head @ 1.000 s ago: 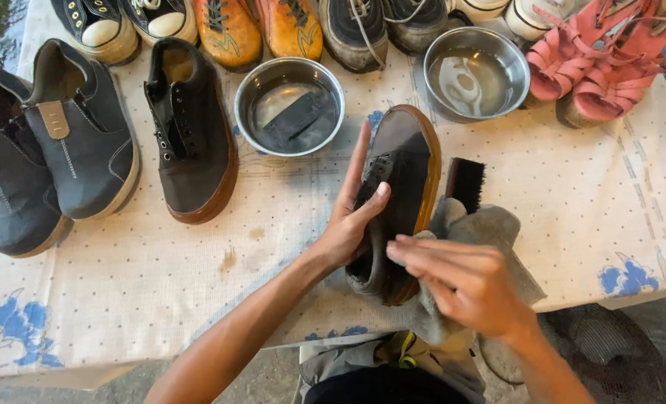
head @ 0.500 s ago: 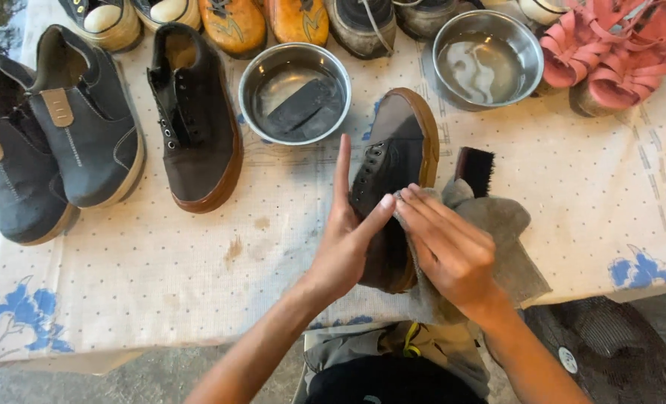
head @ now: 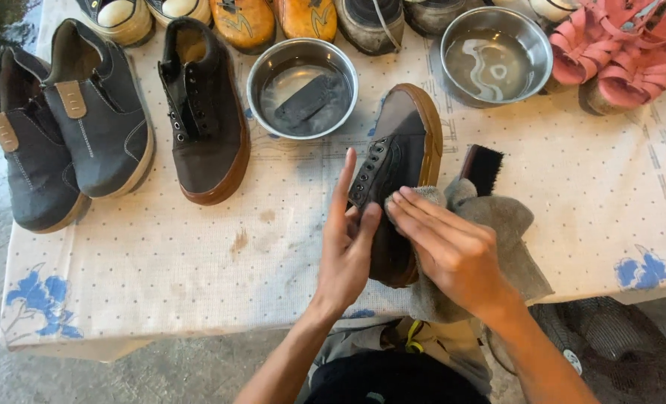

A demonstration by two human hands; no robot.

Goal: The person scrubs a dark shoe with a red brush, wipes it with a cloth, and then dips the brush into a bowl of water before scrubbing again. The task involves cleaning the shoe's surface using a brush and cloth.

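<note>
My left hand [head: 350,243] lies flat against the laced side of the dark brown shoe [head: 396,168], fingers extended, thumb on the upper (a brace, not a full grip). My right hand [head: 449,251] presses a grey cloth [head: 505,232] onto the heel end of the shoe, fingers together over the fabric. The shoe sits near the front edge of the table [head: 161,262], about mid-width, tipped onto its side; its long axis runs front to back, with the toe pointing toward the far edge, between two steel bowls [head: 301,87]. A black brush [head: 484,166] lies just right of it.
</note>
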